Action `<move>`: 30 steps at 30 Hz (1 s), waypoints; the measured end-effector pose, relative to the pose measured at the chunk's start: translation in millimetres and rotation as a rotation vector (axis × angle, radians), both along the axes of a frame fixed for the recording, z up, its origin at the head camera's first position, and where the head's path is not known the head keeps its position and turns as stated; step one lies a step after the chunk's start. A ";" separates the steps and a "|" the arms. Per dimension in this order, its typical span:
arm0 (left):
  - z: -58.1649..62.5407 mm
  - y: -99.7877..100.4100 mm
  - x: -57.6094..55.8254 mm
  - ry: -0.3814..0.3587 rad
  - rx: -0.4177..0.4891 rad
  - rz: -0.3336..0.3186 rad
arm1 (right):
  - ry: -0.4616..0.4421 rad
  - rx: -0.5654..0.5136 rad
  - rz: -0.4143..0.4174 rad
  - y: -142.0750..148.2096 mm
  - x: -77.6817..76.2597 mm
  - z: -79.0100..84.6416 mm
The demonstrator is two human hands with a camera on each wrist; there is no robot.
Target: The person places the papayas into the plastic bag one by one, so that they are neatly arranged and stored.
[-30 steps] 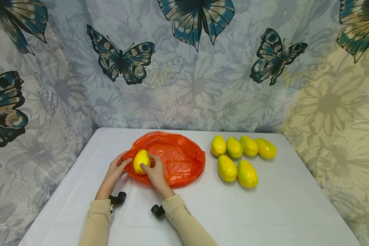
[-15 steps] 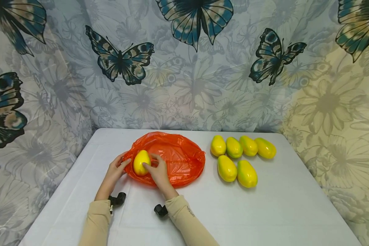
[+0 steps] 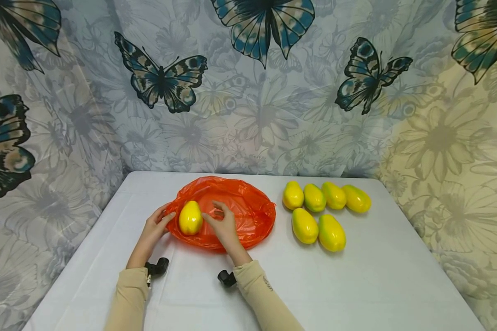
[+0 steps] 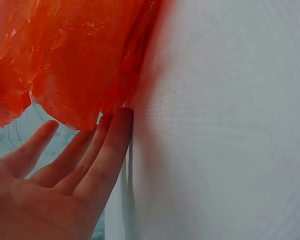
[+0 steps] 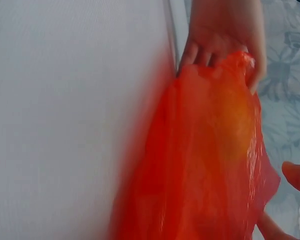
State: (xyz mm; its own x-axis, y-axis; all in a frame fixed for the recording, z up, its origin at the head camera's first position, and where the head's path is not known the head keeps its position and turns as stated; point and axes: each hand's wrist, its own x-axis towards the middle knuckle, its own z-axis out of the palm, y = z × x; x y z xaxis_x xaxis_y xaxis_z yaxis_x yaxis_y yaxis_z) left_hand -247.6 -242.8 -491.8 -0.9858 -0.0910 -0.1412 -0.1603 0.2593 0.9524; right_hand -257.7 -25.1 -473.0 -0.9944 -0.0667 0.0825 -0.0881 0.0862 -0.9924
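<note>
A red plastic bag (image 3: 242, 216) lies on the table with its mouth spread wide. One yellow mango (image 3: 190, 218) sits at the left side of the bag's mouth. My left hand (image 3: 152, 232) is at the bag's left edge; in the left wrist view its straight fingers (image 4: 102, 172) touch the red plastic from below. Just right of the mango, my right hand (image 3: 225, 227) hovers over the bag with thumb and fingers spread and nothing between them. Through the thin plastic, the mango (image 5: 232, 122) shows as a yellow patch in the right wrist view.
Several more yellow-green mangoes (image 3: 305, 226) lie in two rows on the right of the white-covered table (image 3: 377, 276). A patterned cloth with butterflies (image 3: 248, 115) hangs behind and at both sides. A black camera (image 3: 227, 278) is strapped to the right wrist.
My right hand has let go of the mango and drawn away to the right, its fingers spreading. The mango stays in the bag, and my left hand has hardly moved.
</note>
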 end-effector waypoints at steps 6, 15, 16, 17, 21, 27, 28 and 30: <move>0.6 -0.6 0.3 0.001 0.005 -0.003 | 0.013 -0.001 -0.007 11.2 -1.1 5.4; 3.1 0.8 1.4 -0.002 0.011 0.000 | 0.019 0.019 -0.032 29.7 -6.2 13.9; 3.2 0.9 1.3 -0.002 0.013 -0.001 | 0.019 0.016 -0.034 32.5 -6.7 14.2; 3.1 1.1 1.2 -0.003 0.012 -0.002 | 0.021 0.021 -0.036 35.5 -6.9 14.7; 1.5 1.5 0.5 -0.007 0.005 -0.002 | 0.029 0.020 -0.039 47.8 -7.7 17.2; 0.0 1.0 -0.2 -0.003 -0.007 -0.007 | 0.043 0.015 -0.066 65.4 -9.7 19.2; 0.1 0.7 -0.3 0.001 -0.005 -0.009 | 0.047 0.018 -0.072 67.9 -10.5 19.6; 0.6 0.0 -0.1 0.010 0.006 -0.010 | 0.055 0.027 -0.085 72.9 -12.4 20.3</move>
State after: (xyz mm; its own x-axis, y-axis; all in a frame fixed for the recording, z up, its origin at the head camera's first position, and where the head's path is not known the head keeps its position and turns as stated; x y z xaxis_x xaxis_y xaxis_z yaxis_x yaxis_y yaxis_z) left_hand -247.7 -242.8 -491.2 -0.9880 -0.0802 -0.1321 -0.1485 0.2555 0.9553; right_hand -270.1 47.8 -452.7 -0.9905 0.0147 0.1365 -0.1337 0.1225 -0.9834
